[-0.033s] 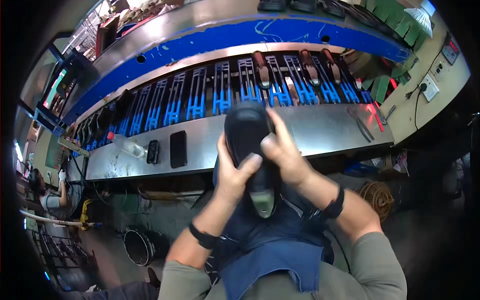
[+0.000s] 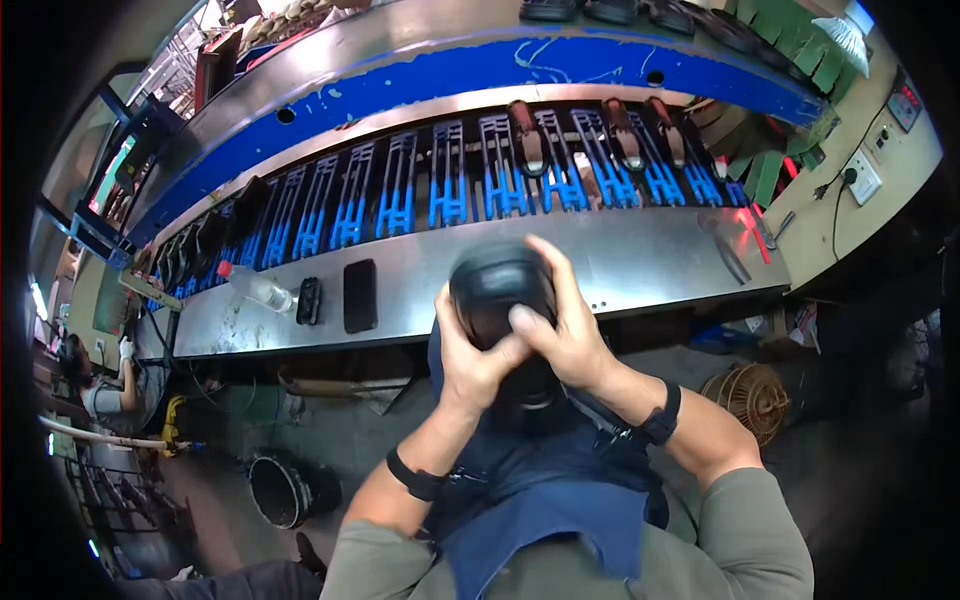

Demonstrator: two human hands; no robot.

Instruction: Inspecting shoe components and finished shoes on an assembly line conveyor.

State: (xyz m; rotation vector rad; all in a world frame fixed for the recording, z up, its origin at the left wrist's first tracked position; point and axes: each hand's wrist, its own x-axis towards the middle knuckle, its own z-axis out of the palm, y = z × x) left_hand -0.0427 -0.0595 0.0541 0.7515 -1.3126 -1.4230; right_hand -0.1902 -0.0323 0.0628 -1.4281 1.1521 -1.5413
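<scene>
1. Tabletop [image 2: 640, 250], left part: I see a clear bottle [image 2: 262, 290] with a red cap, a small black case [image 2: 309, 301] and a dark phone [image 2: 359, 296], all apart from the hands.
2. Left grip [image 2: 467, 362], a bare hand, is closed on the left flank of a black shoe [image 2: 500, 283].
3. Between both grips, the shoe is held near the tabletop's front edge. Its rounded end points away from the wearer, toward the tabletop; its long axis runs back toward the lap, foreshortened and seemingly tilted on my feed. Hands partly hide the near end.
4. Right grip [image 2: 575, 345], also bare, clasps the opposite flank, fingers reaching farther along toward the rounded end, thumb on the upper face. Neither hand is nearer: both touch the shoe.
</scene>
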